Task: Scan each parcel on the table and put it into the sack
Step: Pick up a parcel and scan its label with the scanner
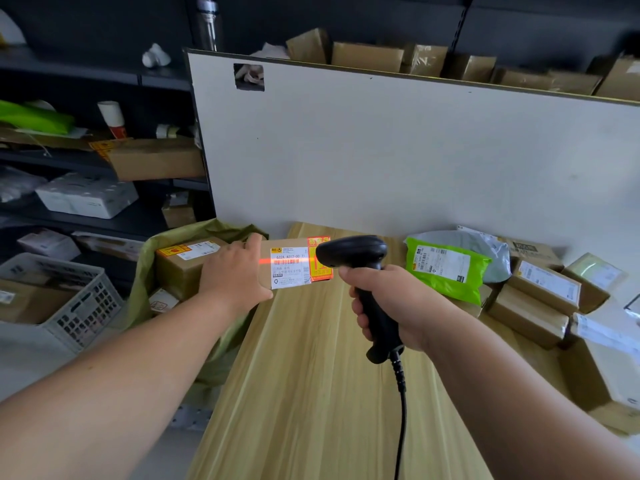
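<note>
Two bare forearms reach out over a pale wood-grain bench [304, 393]. Nearest, a black cable [401, 420] rises to the butt of a black scanner [353, 256]. The right hand [391, 299] holds its handle, fingers [358, 311] wrapped tightly round the grip and the forefinger lying high at the front. Just ahead of the scanner's head, and to the left of those fingers, is the parcel [291, 268] – a brown cardboard box with a white label and a red-and-yellow sticker facing up. A thin red line of light crosses the barcode on the label. The left hand [232, 271] grips the parcel's left end, thumb on its top edge and fingers curled round the side; whether the box rests on the bench's far left corner or is lifted off it cannot be told. Immediately left of this hand stands an olive-green sack [140, 271], mouth open, beside the bench edge, with a labelled brown box [183, 268] already inside. To the right of the right hand lies a bright green mailer bag [446, 271], a grey bag [485, 247] behind it, and a cluster of brown labelled boxes [543, 289] – some stacked on others. Beyond both hands a white board [381, 150] stands upright along the back of the bench, with a row of cartons [367, 55] showing above it. Far left are dark shelves [69, 157] holding boxes, and a grey plastic crate [72, 303] on the floor.
</note>
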